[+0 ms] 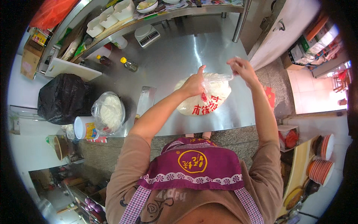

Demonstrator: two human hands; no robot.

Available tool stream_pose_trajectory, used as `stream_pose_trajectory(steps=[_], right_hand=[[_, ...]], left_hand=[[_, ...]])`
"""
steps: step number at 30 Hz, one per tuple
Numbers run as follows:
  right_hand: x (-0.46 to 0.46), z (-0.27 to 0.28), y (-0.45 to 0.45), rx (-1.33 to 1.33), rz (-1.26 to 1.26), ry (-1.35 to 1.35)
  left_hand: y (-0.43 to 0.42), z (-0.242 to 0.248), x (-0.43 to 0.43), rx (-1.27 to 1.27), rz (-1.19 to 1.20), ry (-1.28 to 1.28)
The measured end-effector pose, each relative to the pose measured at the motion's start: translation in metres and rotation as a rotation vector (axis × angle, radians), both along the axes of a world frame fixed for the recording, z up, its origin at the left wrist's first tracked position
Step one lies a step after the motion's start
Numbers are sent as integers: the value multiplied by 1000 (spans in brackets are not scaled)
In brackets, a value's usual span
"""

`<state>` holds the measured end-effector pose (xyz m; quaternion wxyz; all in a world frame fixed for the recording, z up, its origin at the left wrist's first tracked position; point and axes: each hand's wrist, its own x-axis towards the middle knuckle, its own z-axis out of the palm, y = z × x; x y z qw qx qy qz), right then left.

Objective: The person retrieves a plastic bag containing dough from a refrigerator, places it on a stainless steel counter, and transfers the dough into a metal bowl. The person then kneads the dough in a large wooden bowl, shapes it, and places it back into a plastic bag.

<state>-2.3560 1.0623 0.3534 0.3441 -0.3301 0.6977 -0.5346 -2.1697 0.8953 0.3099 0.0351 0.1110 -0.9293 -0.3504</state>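
Observation:
A large clear plastic bag [195, 107] with red printed writing lies on the steel worktable, plump around a pale mass that looks like dough. My left hand [194, 85] rests on its upper left side, fingers curled into the gathered plastic and thumb sticking up. From there the loose bag end [219, 78] stretches right, towards my right hand [241, 68]. My right hand is raised at the bag's upper right with bent fingers. Whether plastic is pinched between those fingertips is too small to tell.
Left of the bag lies a broad metal blade [146, 96]. Beyond it stand a plastic-covered bowl of white dough or flour [110, 110], a white tub [82, 127] and a black bag [64, 98]. A kitchen scale [146, 35] and yellow-capped bottle [129, 65] stand farther back, under a shelf [179, 13].

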Motion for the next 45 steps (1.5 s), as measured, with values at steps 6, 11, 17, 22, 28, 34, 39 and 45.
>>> stream_pose_trajectory(steps=[6, 11, 17, 22, 28, 34, 39, 45], right_hand=[[13, -28, 45, 183, -9, -107], [9, -49, 24, 2, -33, -302], [-13, -22, 25, -217, -11, -528], [-20, 2, 45, 69, 24, -187], [-24, -4, 55, 204, 82, 0], [-3, -42, 85, 317, 167, 787], [124, -83, 82, 350, 558, 1450], [226, -111, -53, 154, 560, 1203]], left_hand=[[-8, -3, -3, 154, -21, -87], [-12, 3, 4, 155, -79, -75], [-10, 0, -3, -67, -98, -36], [-17, -7, -18, -486, -284, 200], [-17, -10, -27, -57, -399, -172], [-22, -28, -38, -24, -172, -202], [-28, -34, -60, -165, -10, -312], [12, -19, -80, -191, 107, -598]])
